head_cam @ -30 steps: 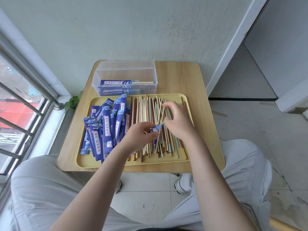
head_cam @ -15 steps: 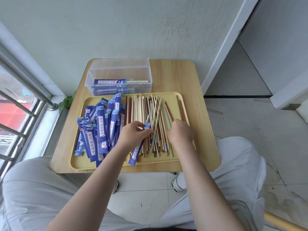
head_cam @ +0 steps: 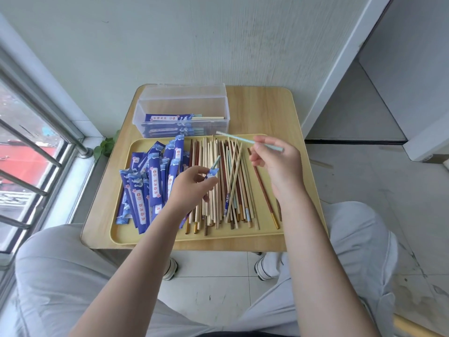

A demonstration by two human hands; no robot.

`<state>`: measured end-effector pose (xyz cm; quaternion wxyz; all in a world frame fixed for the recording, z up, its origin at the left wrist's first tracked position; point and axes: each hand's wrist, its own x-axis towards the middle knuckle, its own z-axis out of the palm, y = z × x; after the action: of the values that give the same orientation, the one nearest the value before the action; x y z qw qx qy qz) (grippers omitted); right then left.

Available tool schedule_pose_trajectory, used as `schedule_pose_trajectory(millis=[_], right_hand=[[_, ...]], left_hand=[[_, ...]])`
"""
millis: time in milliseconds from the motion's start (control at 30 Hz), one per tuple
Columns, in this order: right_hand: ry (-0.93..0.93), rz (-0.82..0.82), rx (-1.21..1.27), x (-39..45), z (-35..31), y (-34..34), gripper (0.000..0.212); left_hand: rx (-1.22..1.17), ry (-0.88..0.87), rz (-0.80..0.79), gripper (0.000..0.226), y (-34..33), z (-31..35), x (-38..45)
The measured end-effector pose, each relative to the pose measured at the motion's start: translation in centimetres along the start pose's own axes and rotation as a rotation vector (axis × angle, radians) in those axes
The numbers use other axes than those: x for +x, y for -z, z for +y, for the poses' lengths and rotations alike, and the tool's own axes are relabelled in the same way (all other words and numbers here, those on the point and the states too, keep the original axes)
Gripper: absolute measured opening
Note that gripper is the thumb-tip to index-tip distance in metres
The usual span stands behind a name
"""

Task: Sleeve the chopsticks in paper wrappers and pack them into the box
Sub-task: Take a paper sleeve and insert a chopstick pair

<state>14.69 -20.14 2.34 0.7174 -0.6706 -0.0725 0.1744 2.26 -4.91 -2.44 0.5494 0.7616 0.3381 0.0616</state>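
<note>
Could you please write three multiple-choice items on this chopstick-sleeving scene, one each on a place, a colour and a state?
1. Where is the clear box?
A. Behind the tray
B. On the floor
C. On the person's lap

2. What colour is the chopstick in the right hand?
A. Black
B. Light blue
C. Red

3. What is the left hand doing?
A. Lying flat
B. Gripping the box
C. Holding a part-sleeved chopstick

Answers: 1 A, it stands beyond the yellow tray on the table. 2 B, its shaft is pale blue. 3 C, the fingers pinch the wrapper.
</note>
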Motion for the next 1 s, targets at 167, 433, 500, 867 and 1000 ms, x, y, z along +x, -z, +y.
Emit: schedule_pose_trajectory(millis=[167,433,500,867,1000], right_hand=[[0.006,0.015,0.131,0.2,0.3,0.4,0.012],[-0.011,0.048,-0.085,0.3,0.9,0.3,0.019],[-0.010,0.004,-0.133,0.4,1.1,-0.1,0.016],[0.122,-0.040,-0.394,1.2,0.7,-4.2,0.029],[0.089,-0.104,-0.404,1.8,0.5,-6.3,0.029]], left_hand=[[0.010,-0.024,-0.002,0.025,1.1,-0.2,-0.1],[-0.018,-0.099,-0.109,0.026,1.6,0.8,-1.0],[-0.028,-0.116,-0.121,0.028,1.7,1.1,-1.1],[0.048,-0.204,-0.035,0.018,2.4,4.1,-0.2],[0.123,-0.280,0.004,0.015,3.3,5.6,1.3]])
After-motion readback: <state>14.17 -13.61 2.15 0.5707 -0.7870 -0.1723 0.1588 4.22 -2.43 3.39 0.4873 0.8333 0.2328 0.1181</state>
